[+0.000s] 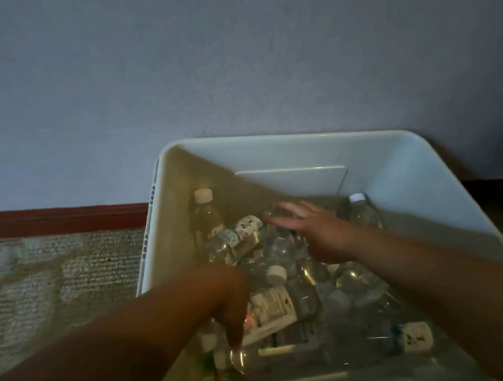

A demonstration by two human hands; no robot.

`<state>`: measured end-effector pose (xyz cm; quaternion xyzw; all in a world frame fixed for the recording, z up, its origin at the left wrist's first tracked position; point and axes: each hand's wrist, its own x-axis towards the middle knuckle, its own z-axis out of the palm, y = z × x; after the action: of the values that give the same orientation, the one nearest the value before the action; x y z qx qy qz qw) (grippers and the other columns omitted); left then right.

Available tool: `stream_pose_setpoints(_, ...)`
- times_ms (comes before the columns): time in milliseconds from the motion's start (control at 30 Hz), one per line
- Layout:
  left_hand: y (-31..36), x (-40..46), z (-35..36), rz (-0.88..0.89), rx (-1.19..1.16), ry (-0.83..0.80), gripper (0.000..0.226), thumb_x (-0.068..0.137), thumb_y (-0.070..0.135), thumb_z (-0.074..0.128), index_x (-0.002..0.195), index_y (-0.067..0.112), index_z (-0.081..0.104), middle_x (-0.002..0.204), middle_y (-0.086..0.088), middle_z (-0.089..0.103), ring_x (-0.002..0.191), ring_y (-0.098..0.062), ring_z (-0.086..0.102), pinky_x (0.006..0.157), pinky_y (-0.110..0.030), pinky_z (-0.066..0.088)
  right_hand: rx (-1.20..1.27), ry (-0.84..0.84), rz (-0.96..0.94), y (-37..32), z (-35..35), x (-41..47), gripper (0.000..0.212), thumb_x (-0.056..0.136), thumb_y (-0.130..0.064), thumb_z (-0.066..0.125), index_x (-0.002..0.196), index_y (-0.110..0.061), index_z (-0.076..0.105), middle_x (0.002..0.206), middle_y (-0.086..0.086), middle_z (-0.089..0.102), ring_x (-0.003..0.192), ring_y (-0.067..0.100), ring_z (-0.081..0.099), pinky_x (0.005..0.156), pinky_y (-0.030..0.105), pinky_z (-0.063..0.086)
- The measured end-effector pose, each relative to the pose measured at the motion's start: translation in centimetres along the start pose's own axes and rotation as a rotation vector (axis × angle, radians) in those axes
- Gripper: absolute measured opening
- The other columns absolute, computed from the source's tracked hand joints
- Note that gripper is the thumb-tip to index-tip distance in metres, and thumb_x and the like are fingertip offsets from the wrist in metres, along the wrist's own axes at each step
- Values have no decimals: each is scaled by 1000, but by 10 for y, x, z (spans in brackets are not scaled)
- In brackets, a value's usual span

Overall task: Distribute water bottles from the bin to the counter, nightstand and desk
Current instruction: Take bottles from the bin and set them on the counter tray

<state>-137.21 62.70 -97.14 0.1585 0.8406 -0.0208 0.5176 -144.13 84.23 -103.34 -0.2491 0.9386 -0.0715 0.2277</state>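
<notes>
Evidently the picking step is in hand: water bottles (273,308) are heaped in the bin (403,175), the right hand (309,230) laid flat on them, the left hand (230,303) grip unreadable; a firm clasp is needed next.

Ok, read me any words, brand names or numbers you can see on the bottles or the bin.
None can be read.
Label on the lying bottle near the right hand: dark marks, too blurred.
Label on the bottle by the left hand: too blurred.
Label at the lower right: blurred marks.
White bin: no print visible.
</notes>
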Motion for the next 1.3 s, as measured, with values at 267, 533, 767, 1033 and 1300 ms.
stream_pose_setpoints(267,-26,-25,-29,151,-206,299,56,79,40,79,128,20,62,120,-1,62,101,-18,59,79,-27,48,-152,158,-93,-2,-17,29,77,70,-36,85,134,-47,43,144,-16,49,134,13,44,112,43,32)
stream_pose_setpoints(533,-45,-37,-53,589,-1143,549,43,64,22,82,105,20,72,94,1,74,92,-19,71,84,-36,58,617,278,29,-11,-26,19,61,64,-49,85,120,-42,63,116,-9,65,108,12,63,90,36,56)
stream_pose_setpoints(767,-26,-110,-119,1027,-2065,492,21,72,40,69,80,20,72,95,-3,72,82,-20,68,81,-44,58,1695,456,79,-49,-105,-43,45,75,-19,71,115,-2,58,93,16,74,85,31,71,70,40,58)
stream_pose_setpoints(1033,53,-313,-233,880,-2003,305,40,74,39,70,107,16,71,94,-10,68,84,-31,67,89,-54,52,1822,494,68,-100,-320,-213,57,61,-52,88,107,-22,72,112,15,74,93,33,74,73,44,59)
stream_pose_setpoints(1300,171,-599,-400,1090,-1398,309,50,60,17,82,109,9,73,106,-18,71,96,-31,70,82,-47,58,1870,728,132,-147,-591,-413,58,75,-36,59,120,0,58,93,21,70,75,33,69,69,42,57)
